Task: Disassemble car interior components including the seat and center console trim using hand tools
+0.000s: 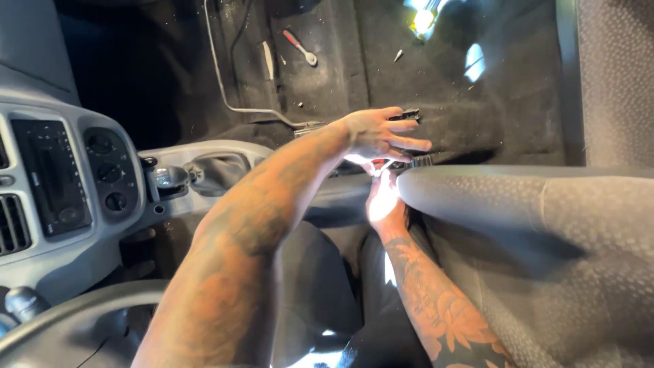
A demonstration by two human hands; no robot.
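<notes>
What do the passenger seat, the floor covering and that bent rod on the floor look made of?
Seat: grey woven fabric, speckled weave. Floor covering: dark fibrous carpet, matte, littered with grit. Bent rod: probably bare metal, thin with a light sheen.
</notes>
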